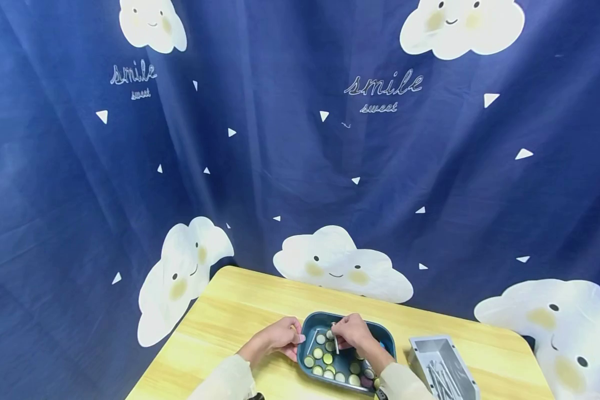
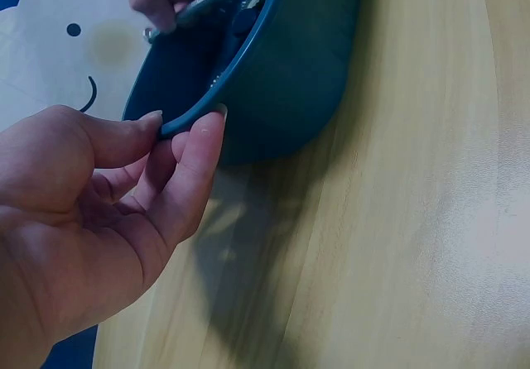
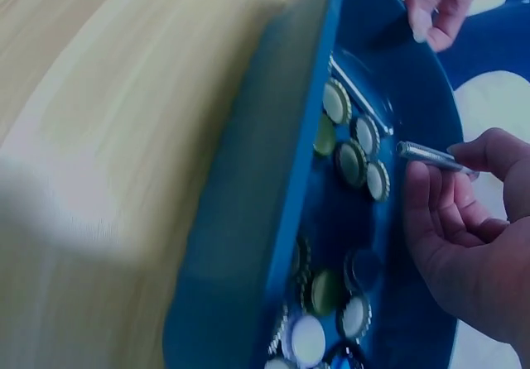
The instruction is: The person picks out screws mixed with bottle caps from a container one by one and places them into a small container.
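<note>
The blue tray [image 1: 391, 338] holds many bottle caps [image 1: 327, 359], lying loose on its floor. My left hand [image 1: 279, 335] pinches the tray's left rim between thumb and fingers, as the left wrist view shows close up. Over the inside of the tray, my right hand [image 1: 354, 331] pinches a long metal bolt [image 3: 429, 155] between thumb and fingertips. Its shaft looks ribbed in the left wrist view. A second thin metal rod [image 3: 362, 98] lies in the tray beside the caps. The right forearm hides part of the tray in the head view.
A grey metal box [image 1: 414, 355] stands right of the tray, with several long metal rods [image 1: 444, 382] inside. Both rest on a light wooden table [image 1: 240, 294]. Behind it hangs a dark blue curtain [image 1: 280, 155] printed with clouds.
</note>
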Motion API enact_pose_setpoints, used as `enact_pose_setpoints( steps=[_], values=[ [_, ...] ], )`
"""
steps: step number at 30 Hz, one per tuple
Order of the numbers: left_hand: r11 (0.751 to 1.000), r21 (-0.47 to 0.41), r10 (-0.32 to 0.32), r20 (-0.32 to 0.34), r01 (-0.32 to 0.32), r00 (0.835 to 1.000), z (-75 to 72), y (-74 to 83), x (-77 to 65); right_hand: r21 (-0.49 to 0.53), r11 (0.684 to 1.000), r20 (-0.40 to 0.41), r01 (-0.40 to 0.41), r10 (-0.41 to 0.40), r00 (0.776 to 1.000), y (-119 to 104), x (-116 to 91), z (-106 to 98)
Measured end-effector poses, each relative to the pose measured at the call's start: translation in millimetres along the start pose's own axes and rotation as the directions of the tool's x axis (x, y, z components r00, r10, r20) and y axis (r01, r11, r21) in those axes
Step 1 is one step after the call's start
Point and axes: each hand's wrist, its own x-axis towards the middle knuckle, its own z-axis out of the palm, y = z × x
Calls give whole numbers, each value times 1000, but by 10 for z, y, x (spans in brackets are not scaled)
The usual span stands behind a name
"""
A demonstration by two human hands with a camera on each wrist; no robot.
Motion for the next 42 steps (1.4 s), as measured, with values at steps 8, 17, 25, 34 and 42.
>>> enact_pose_setpoints(
  steps=[8, 17, 25, 34, 42],
  values=[
    [1000, 14, -4, 2, 4, 1000, -2, 28, -24, -12, 1000, 17, 16, -16, 1000, 4, -36, -183],
    [1000, 19, 1, -10, -1, 1000, 18, 26, -36, -91, 992, 30, 87, -84, 996, -115, -141, -288],
    [1000, -1, 9, 7, -9, 1000, 17, 18, -21, -135, 984, 31, 118, -114, 993, -255, -304, -527],
    [1000, 1, 19, 8, -19, 1000, 9, -4, -5, -183, 974, 42, 134, -128, 991, -216, -452, -839],
    [1000, 5, 7, 32, -7, 999, -3, 11, -20, -198, 970, 35, 141, -137, 990, -148, -620, -1102]
  ],
)
